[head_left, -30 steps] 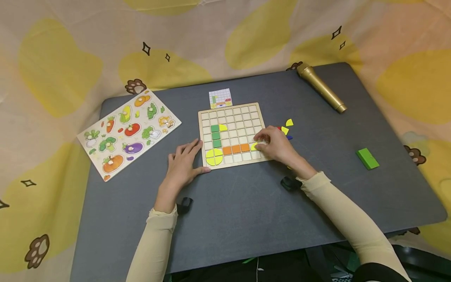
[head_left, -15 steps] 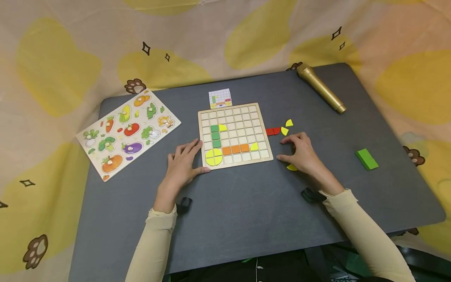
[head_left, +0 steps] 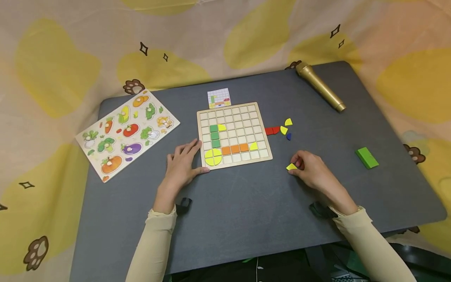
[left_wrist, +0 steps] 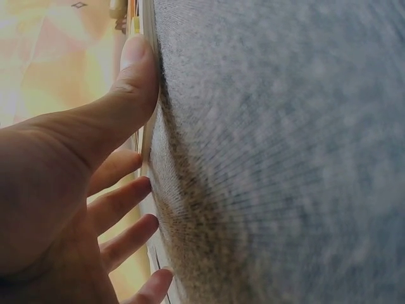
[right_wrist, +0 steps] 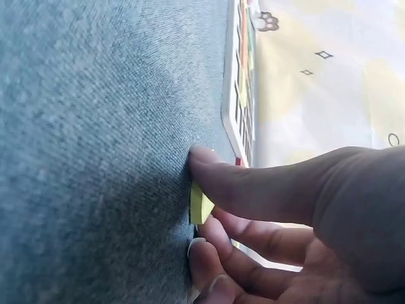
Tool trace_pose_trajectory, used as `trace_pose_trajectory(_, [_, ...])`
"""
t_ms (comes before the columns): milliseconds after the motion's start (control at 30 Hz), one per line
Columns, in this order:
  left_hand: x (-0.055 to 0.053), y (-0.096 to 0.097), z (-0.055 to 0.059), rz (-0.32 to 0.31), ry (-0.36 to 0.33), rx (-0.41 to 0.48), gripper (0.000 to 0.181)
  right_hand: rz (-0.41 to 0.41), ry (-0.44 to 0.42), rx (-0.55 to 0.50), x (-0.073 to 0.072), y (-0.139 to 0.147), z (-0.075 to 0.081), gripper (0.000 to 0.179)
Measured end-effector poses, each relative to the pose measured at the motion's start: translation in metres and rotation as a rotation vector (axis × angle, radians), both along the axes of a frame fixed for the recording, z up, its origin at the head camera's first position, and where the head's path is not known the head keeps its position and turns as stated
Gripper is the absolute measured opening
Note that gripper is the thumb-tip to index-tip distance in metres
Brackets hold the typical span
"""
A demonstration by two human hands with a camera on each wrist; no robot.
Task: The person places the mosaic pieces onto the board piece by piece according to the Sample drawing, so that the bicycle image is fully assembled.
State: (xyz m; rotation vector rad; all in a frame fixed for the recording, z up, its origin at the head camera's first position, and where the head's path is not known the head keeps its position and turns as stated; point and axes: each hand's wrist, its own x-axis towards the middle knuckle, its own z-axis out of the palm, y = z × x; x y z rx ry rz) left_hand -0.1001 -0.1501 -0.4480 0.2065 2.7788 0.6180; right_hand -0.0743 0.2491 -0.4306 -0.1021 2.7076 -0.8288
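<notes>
Fingers, right hand (head_left: 311, 168): drawn narrow, thumb and fingertips pinching a yellow piece (head_left: 291, 167); the other fingers curl in beneath.
Fingers, left hand (head_left: 181, 162): spread wide, tips against the left edge of the grid board (head_left: 232, 133), thumb at its near left corner; nothing held.
Held yellow piece: right of the grid board, off its near right corner and apart from it, low at the table (head_left: 225, 219); full outline hidden by the hand.
Grid, left part: three green squares (head_left: 215, 136) in a column, one yellow quarter (head_left: 222, 127) beside the topmost.
Grid, near left corner: four yellow quarters (head_left: 213, 157) making a disc.
Grid, near rows: three orange squares (head_left: 234, 149) in line, a single yellow quarter (head_left: 253, 146) at their right end.
Loose, right of grid board: red pieces (head_left: 272, 131) at its edge; two yellow pieces (head_left: 288, 122) and a small blue piece (head_left: 289, 136) just past them.
Pattern card (head_left: 219, 98): at the grid board's far edge, left of its middle.
Vegetable puzzle (head_left: 118, 140): left of the grid board, set aslant.
Gold microphone (head_left: 321, 87): beyond the grid board, to its right, lying aslant.
Green block (head_left: 367, 158): well to the right of the grid board.
Patterned cloth (head_left: 176, 31): behind the grid board, past the table's far edge.
Sleeves (head_left: 155, 239): pale, both reaching in from the near side of the grid board.
</notes>
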Motion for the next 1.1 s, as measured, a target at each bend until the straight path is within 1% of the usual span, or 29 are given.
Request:
trace_pose_trajectory(100, [0.0, -0.001, 0.001, 0.001, 0.001, 0.002, 0.101, -0.003, 0.019, -0.031, -0.006, -0.006, -0.002, 0.021])
trace_pose_trajectory(200, [0.001, 0.0, 0.001, -0.001, 0.001, 0.002, 0.101, 0.009, 0.064, -0.074, -0.014, -0.013, -0.003, 0.017])
trace_pose_trajectory(333, [0.001, 0.0, 0.002, 0.001, -0.001, 0.004, 0.101, 0.03, 0.185, -0.119, -0.028, -0.026, -0.004, 0.021])
trace_pose_trajectory(433, [0.001, 0.001, 0.003, 0.004, -0.002, 0.007, 0.101, -0.004, 0.254, -0.156, -0.039, -0.037, -0.004, 0.017])
trace_pose_trajectory(467, [0.001, 0.001, 0.003, 0.004, -0.001, 0.006, 0.101, -0.019, 0.263, -0.181, -0.043, -0.04, -0.003, 0.015])
trace_pose_trajectory(567, [0.001, 0.001, 0.003, 0.005, -0.003, 0.005, 0.101, -0.067, 0.26, -0.244, -0.053, -0.05, -0.003, 0.011])
trace_pose_trajectory(667, [0.001, 0.001, 0.003, 0.005, -0.002, 0.003, 0.101, -0.088, 0.255, -0.273, -0.062, -0.058, -0.005, 0.008])
trace_pose_trajectory(800, [0.001, 0.001, 0.003, 0.003, 0.0, 0.005, 0.101, -0.122, 0.252, -0.237, -0.068, -0.066, -0.01, 0.008])
trace_pose_trajectory(900, [0.001, 0.001, 0.003, 0.002, -0.003, 0.01, 0.101, -0.143, 0.218, -0.192, -0.069, -0.068, -0.013, 0.011])
trace_pose_trajectory(1000, [0.002, 0.001, 0.003, 0.004, -0.002, 0.013, 0.101, -0.134, 0.2, -0.159, -0.068, -0.07, -0.015, 0.014])
trace_pose_trajectory(1100, [0.001, 0.001, 0.002, 0.004, 0.001, 0.013, 0.101, -0.113, 0.198, -0.153, -0.07, -0.069, -0.017, 0.016])
